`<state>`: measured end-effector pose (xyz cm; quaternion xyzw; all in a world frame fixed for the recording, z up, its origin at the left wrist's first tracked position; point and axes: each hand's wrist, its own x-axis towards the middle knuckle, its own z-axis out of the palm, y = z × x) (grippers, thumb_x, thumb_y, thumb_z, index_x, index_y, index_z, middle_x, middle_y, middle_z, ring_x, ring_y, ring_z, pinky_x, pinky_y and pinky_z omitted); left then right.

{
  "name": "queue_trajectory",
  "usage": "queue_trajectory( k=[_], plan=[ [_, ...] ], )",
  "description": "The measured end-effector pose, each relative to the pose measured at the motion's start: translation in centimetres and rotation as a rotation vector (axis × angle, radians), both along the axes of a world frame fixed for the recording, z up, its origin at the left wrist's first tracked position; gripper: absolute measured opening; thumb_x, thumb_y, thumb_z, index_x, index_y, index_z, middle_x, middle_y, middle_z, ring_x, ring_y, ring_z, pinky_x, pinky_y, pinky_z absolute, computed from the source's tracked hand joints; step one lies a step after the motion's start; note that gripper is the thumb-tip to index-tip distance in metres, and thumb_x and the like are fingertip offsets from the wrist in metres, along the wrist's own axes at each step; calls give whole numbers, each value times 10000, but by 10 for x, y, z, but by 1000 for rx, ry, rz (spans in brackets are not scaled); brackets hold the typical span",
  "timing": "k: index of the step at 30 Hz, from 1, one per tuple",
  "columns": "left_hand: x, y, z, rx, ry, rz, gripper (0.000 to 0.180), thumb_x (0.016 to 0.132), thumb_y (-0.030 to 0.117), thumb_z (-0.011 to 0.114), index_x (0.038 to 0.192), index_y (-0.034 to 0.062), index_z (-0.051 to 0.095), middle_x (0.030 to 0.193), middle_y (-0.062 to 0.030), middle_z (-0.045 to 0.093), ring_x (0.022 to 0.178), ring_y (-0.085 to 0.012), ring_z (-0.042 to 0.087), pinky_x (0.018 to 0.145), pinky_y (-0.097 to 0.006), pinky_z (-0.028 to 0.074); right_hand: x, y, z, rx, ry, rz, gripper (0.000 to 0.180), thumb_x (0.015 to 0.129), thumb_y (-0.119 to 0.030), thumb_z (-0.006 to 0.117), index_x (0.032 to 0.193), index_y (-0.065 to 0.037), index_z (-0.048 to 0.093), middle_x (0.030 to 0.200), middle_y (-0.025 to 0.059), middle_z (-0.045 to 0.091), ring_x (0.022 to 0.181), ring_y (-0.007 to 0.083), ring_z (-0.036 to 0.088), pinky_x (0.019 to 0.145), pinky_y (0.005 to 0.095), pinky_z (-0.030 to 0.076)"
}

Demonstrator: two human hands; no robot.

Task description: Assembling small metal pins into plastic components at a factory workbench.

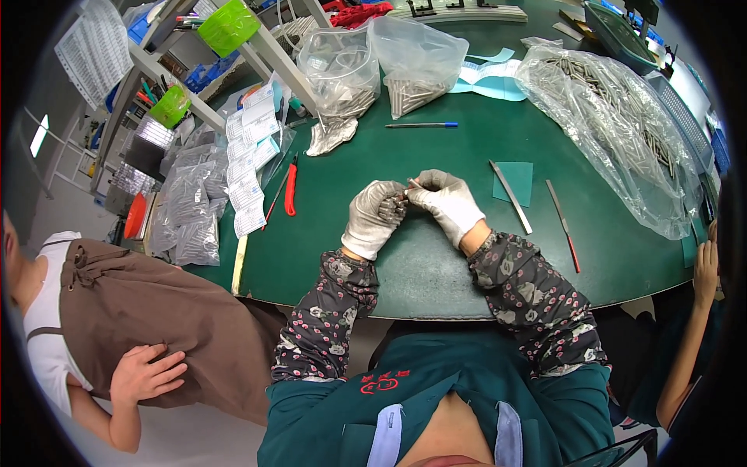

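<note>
The right hand (pixel 442 196) and left hand (pixel 377 213) pinch a small, mostly hidden part (pixel 412 184) between them, nearer the wearer than the pen (pixel 422 125) — bulky gloves (pixel 461 214) could dull the grip, letting it slip.

Near the smooth green tabletop's (pixel 432 284) front edge, a small slender piece (pixel 410 185) sits between my white-gloved left hand (pixel 376 218) and right hand (pixel 450 202). Beyond lies a slim blue-ended pen (pixel 420 125); leftward, a red-handled tool (pixel 290 191); rightward, a flat metal strip (pixel 511 198) across a square teal sheet (pixel 520 177); along the right edge, a clear plastic bag (pixel 615 163) holding thin metal rods (pixel 657 144).
</note>
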<state>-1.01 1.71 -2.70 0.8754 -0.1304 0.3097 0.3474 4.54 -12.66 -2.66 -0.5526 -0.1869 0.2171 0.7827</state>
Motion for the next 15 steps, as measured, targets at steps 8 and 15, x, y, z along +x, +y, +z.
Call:
queue_trajectory(
  k=[8,15],
  plan=[
    [0,0,-8,-478,297,-26,318,636,26,686,919,37,541,842,-14,582,742,-79,535,668,-200,462,-3,0,4,-274,-611,-233,209,673,-110,608,878,-68,606,762,94,573,717,233,552,660,297,444],
    [1,-3,-2,-587,352,-101,287,642,14,685,893,37,547,839,-13,586,741,-76,537,672,-194,460,-5,-4,22,-441,-814,-359,91,722,-106,544,784,-57,588,741,116,573,741,267,558,658,333,445]
  ],
)
